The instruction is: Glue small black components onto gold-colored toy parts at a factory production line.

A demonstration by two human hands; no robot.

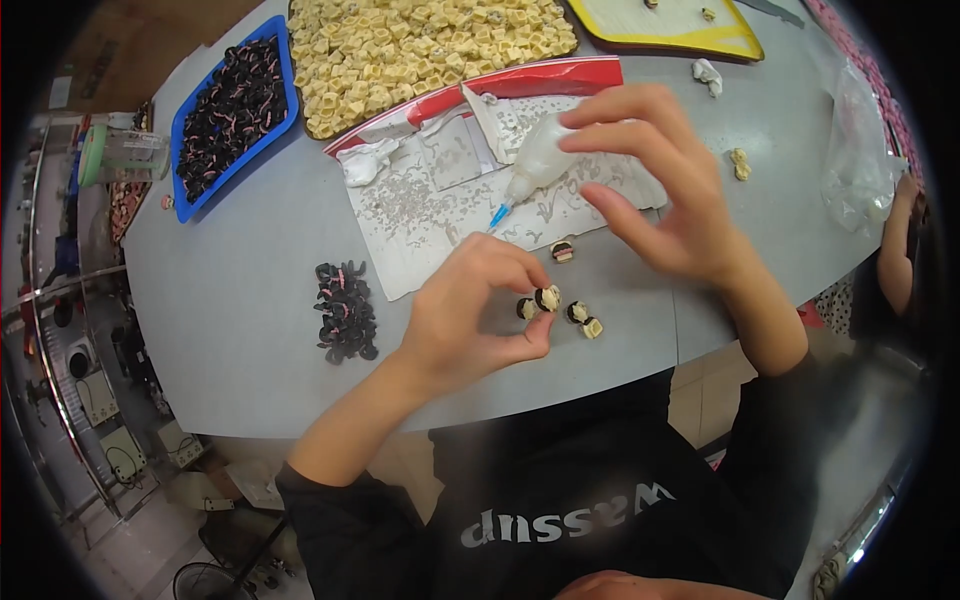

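Observation:
Between its thumb and index finger, my left hand [470, 305] pinches a small cream-and-black molded piece [547, 298]. My right hand [660, 180] is open, thumb and fingers spread beside a translucent squeeze bottle [541, 158]. The bottle lies slanted on a stained cardboard sheet [385, 245], its blue nozzle [499, 215] pointing toward my left hand. The fingertips are at the bottle's edge; I cannot tell whether they touch it. Close to my left hand lie several similar pieces, including one half-hidden piece [526, 309], a cream-topped one [592, 328] and one with a pink stripe [562, 250].
Left of the cardboard is a pile of black-and-pink pieces [345, 312]. Behind stand a blue tray [291, 75] of black pieces, a heap of cream pieces [430, 55] and a yellow tray [690, 43]. A plastic bag [858, 165] and another person's arm [898, 245] are at right.

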